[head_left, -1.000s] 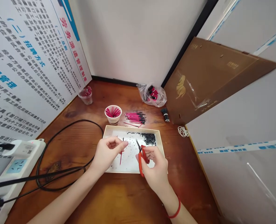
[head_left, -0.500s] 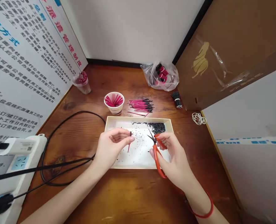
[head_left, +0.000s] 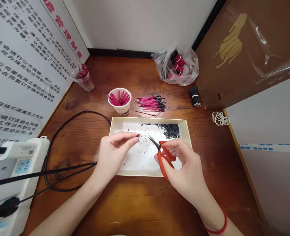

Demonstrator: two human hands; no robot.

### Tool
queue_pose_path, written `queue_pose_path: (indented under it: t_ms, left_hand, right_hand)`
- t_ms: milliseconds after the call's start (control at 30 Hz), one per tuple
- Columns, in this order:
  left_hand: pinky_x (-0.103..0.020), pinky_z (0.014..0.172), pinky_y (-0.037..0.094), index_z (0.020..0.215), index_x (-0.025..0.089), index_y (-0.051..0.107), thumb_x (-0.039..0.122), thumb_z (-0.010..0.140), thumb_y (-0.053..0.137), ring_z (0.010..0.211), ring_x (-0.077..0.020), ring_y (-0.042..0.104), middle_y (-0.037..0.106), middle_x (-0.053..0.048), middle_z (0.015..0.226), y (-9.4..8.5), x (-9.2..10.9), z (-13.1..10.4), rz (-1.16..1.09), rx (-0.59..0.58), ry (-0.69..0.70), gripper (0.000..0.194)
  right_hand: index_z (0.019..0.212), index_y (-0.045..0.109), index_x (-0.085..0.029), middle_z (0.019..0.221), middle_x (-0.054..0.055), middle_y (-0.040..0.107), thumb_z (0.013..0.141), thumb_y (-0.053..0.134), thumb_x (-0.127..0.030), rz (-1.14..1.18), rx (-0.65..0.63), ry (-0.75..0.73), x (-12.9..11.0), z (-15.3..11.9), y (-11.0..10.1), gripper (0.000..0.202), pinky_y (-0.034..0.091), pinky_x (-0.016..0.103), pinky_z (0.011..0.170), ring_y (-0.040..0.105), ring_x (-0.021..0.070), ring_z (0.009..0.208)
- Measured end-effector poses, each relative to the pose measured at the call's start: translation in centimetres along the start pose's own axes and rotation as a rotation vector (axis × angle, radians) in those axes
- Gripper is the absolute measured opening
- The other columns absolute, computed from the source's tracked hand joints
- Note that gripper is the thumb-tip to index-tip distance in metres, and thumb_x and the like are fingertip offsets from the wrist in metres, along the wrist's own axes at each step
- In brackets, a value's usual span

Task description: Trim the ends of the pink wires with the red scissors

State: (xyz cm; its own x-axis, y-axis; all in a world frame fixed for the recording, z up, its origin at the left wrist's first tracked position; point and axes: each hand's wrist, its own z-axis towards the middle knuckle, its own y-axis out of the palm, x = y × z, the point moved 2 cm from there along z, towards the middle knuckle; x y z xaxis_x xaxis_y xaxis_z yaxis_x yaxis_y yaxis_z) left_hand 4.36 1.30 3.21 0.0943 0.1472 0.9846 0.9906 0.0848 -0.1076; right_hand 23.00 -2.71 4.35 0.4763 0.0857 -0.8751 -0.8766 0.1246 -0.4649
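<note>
Over the left part of a shallow cream tray (head_left: 112, 127), my left hand (head_left: 115, 149) pinches a thin wire (head_left: 138, 135); only its black end shows past the fingertips. My right hand (head_left: 183, 164) is wrapped round orange-handled scissors (head_left: 162, 159), whose narrow blades are slightly parted and point up and left toward the wire without touching it. Black curled bits (head_left: 171, 130) lie heaped in the tray's back right corner, with tiny scraps scattered over its white floor. Behind the tray lies a pile of red wires with black ends (head_left: 152, 104).
A paper cup of red wires (head_left: 119, 106) stands behind the tray; a plastic cup (head_left: 85, 82) is farther left. At the back right are a plastic bag (head_left: 188, 70), a black wire bundle (head_left: 194, 95) and white bands (head_left: 220, 119). A power strip (head_left: 24, 183) and cables lie left.
The view has shifted. In my left fingers the wire has turned from upright, its red length now hidden. The scissors' tips have moved left, closer to my left fingertips.
</note>
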Motion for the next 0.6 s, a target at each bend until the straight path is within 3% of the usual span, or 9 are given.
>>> queue_pose_path:
  t_ms: [300, 600]
  left_hand:
    - [-0.02, 0.072, 0.062, 0.075, 0.023, 0.082, 0.017, 0.074, 0.077, 0.076, -0.0161, 0.077, 0.081, -0.001, 0.08, 0.1, 0.2, -0.2, 0.038, -0.037, 0.016, 0.008]
    - [-0.018, 0.068, 0.06, 0.074, 0.023, 0.082, 0.015, 0.073, 0.076, 0.074, -0.0152, 0.076, 0.081, 0.0, 0.077, 0.2, 0.0, 0.0, 0.051, -0.068, 0.048, 0.01]
  right_hand:
    - [0.08, 0.066, -0.023, 0.061, -0.006, 0.063, 0.077, 0.071, -0.013, 0.023, -0.019, 0.024, 0.2, -0.3, 0.8, 0.012, 0.045, 0.02, 0.045, 0.054, 0.0088, 0.049]
    - [0.082, 0.067, -0.023, 0.062, -0.005, 0.064, 0.079, 0.07, -0.016, -0.015, -0.041, 0.024, 0.6, -0.4, 1.0, 0.008, 0.046, 0.019, 0.044, 0.055, 0.0086, 0.047]
